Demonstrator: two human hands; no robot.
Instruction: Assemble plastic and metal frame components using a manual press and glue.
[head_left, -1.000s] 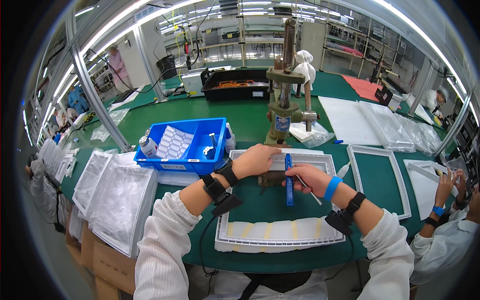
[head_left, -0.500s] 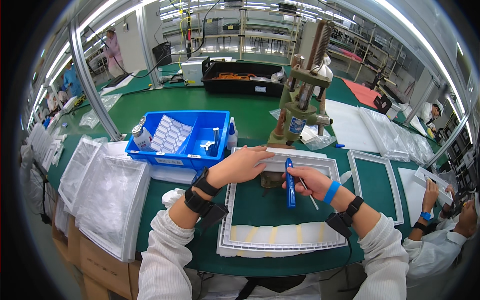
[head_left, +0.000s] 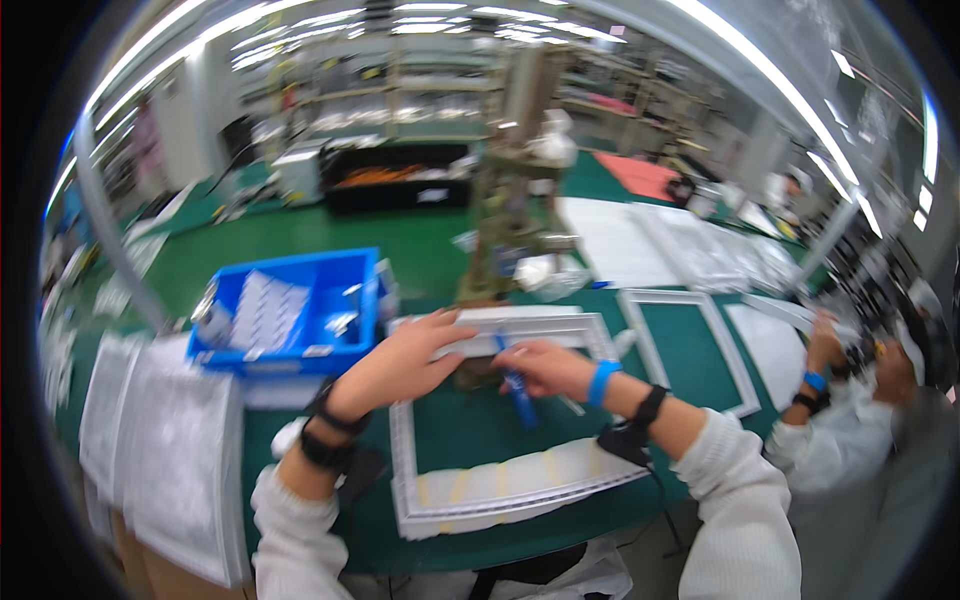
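A white rectangular frame (head_left: 404,460) lies on the green bench, with a pale strip with yellow bands (head_left: 520,478) along its near side. My left hand (head_left: 405,362) rests on the frame's far side near the left corner, fingers stretched out and holding nothing. In my right hand (head_left: 548,368), over the far side of the frame, is a slim blue tool (head_left: 519,402) that points down toward the opening. A thin pale rod (head_left: 572,406) also sticks out below that hand. Blur hides the tool's tip and exact kind.
Just beyond the frame stands a green hand press (head_left: 508,215). A blue divided bin (head_left: 285,367) holds a label sheet (head_left: 268,312). Plastic-wrapped frames (head_left: 180,450) are stacked at left, another white frame (head_left: 738,365) lies right. A co-worker's hand (head_left: 824,345) works at far right.
The whole view has shifted, so the bench and its things appear further left and lower, with motion blur. Both hands keep nearly the same place over the frame; the blue tool tilts more.
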